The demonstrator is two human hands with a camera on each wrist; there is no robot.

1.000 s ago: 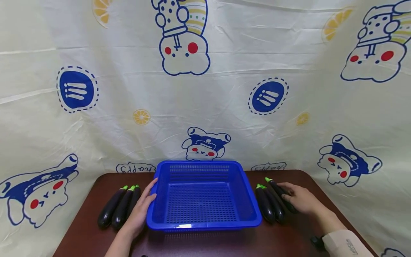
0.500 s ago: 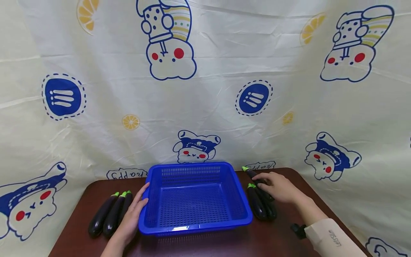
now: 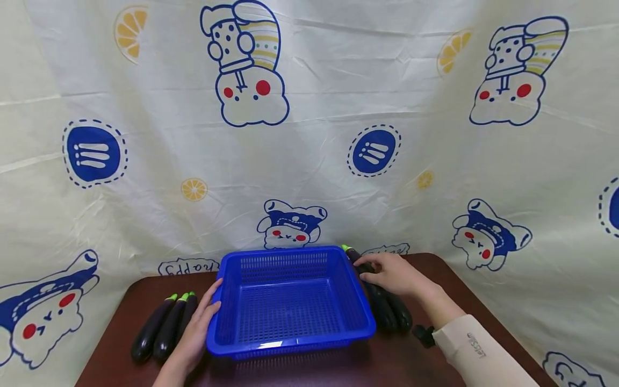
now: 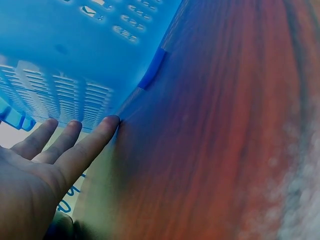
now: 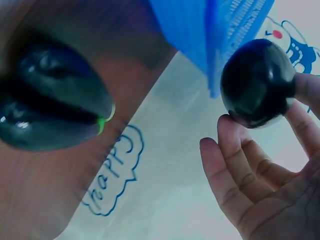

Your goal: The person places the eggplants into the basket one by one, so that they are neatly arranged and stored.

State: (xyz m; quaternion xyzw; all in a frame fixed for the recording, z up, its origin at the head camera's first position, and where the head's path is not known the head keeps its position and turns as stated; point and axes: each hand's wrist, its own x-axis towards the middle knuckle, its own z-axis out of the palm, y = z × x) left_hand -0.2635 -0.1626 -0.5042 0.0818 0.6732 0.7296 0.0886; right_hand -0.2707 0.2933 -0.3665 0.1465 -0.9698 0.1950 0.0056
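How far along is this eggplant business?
Nothing looks packed yet: no eggplant lies in the blue basket. In hand: the right hand holds one eggplant near the basket's right rim, while the left hand touches the left rim. Remaining, probably: two eggplants on the right and three eggplants on the left of the table.

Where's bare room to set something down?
Inside the blue basket and on the table along its near side. Crowded: left of it, three eggplants and the left hand; right, two eggplants, the held eggplant and the right hand.
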